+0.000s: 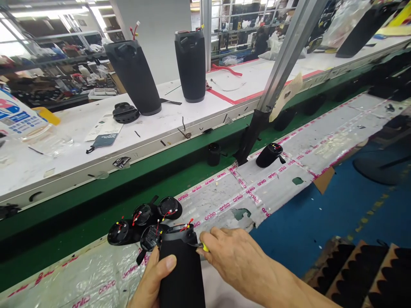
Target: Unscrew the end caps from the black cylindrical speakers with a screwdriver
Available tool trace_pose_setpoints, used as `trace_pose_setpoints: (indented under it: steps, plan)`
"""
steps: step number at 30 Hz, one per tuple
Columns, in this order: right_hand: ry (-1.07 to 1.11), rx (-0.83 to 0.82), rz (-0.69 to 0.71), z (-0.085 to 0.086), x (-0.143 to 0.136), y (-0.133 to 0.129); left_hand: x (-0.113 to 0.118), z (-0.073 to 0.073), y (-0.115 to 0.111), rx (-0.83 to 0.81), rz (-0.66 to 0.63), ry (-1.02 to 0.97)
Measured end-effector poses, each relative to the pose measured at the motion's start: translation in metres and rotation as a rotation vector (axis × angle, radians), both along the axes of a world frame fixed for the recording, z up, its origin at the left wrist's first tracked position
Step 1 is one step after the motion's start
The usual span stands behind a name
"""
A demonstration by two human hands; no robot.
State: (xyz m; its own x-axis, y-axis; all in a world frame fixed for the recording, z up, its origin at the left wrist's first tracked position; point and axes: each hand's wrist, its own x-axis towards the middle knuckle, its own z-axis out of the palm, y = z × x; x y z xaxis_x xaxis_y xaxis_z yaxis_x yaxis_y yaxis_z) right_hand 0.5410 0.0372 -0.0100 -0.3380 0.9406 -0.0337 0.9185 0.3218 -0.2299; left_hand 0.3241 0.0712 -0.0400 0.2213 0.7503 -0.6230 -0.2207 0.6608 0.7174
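Note:
My left hand (154, 278) is wrapped round a black fabric-covered cylindrical speaker body (181, 273), its open top facing up. Short red and yellow wires with small plugs stick out of that top. My right hand (233, 256) grips a small tool with a yellow handle (204, 247). Its thin dark tip meets the fabric's upper edge, just below the rim; the tool's exact kind is mostly hidden by my fingers. Just beyond the speaker body, several similar black bodies (143, 214) cluster with wired ends showing.
On the white shelf (218, 92) stand two tall speaker bodies (190, 66) and a black round part (125, 112). Another short body (269, 155) lies tilted on the plastic-covered bench (218, 192). A metal post (285, 55) rises at the shelf edge. Trays of black parts (359, 273) sit lower right.

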Motion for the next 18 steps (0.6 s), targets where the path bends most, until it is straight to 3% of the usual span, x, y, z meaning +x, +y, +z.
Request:
trace_pose_setpoints:
  steps: [8,18]
  plan:
    - [-0.075,0.12,0.055,-0.001,0.008,0.003,-0.003,-0.001,0.003,0.007,-0.065,0.045]
    - [-0.11,0.123,0.147,0.007,0.022,0.009,0.006,0.009,0.01,0.086,-0.148,0.059]
